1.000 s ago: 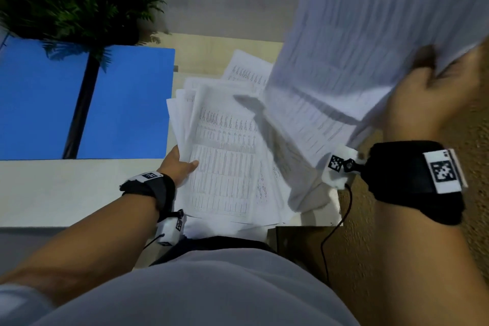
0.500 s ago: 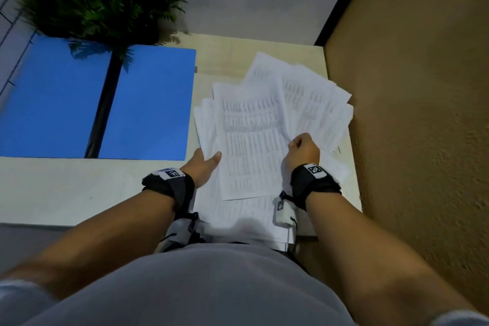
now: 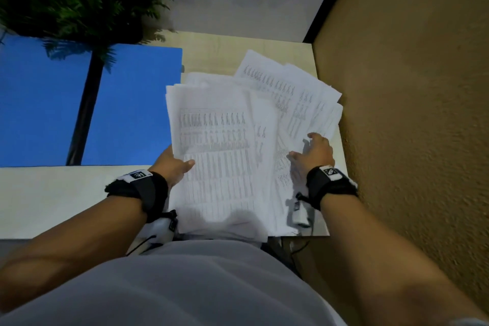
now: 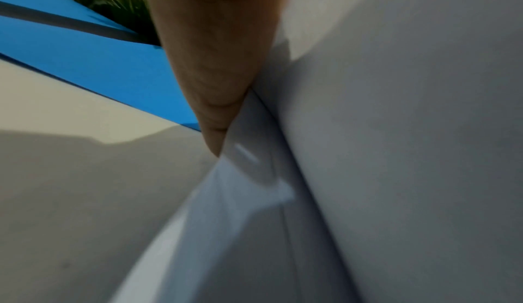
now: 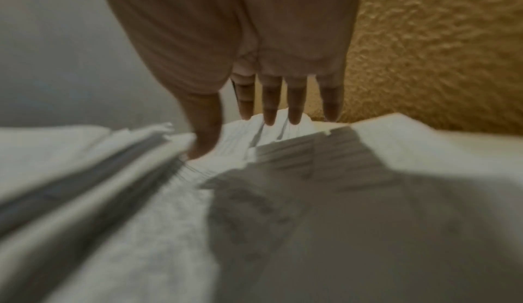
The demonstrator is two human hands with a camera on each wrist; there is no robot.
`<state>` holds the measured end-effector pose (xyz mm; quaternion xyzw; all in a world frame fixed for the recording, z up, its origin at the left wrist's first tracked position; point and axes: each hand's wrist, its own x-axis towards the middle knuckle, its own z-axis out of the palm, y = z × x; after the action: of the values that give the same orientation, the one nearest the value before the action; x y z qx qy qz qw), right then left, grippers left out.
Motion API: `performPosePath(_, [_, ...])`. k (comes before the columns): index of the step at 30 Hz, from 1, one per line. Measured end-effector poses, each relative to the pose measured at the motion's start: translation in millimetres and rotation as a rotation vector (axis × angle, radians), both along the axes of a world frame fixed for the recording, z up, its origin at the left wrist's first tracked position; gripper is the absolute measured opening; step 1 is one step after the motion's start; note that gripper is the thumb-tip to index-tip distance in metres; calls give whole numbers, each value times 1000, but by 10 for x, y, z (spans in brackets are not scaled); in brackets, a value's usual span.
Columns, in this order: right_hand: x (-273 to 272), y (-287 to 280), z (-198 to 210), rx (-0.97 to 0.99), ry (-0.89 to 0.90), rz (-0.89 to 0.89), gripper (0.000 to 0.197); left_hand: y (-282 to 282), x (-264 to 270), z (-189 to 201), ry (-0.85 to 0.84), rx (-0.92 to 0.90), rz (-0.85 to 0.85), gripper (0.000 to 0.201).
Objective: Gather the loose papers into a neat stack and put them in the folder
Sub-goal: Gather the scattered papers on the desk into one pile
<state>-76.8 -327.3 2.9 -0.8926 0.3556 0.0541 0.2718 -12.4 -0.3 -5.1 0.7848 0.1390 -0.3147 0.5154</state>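
A thick stack of printed papers [image 3: 219,156] lies at the table's near edge, in front of me. My left hand [image 3: 180,164] grips its left edge, thumb on top and fingers hidden beneath; in the left wrist view the left hand [image 4: 215,66] sits against the paper stack [image 4: 396,128]. More loose sheets [image 3: 299,95] fan out to the right. My right hand [image 3: 304,145] rests on them with fingers spread and straight, as the right hand [image 5: 268,106] shows over the sheets [image 5: 311,196]. The open blue folder [image 3: 132,106] lies flat to the left.
A potted fern [image 3: 79,2] stands at the back left, its dark stem crossing the folder. A textured tan wall [image 3: 410,114] runs close along the table's right edge. Bare pale table [image 3: 53,198] shows in front of the folder.
The right hand brought down the sheets it held in the air, laid them on the stack, then moved right onto the fanned sheets with fingers spread. The left hand now holds the stack's edge.
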Motion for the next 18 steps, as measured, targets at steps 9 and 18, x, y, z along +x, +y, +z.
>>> performPosePath(9, [173,24,-88,10,267,116,22,120,-26,-69,48,-12,59,51])
performPosePath(18, [-139,141,-125,137,55,-163,8,-40,28,-41,185,-272,188,45])
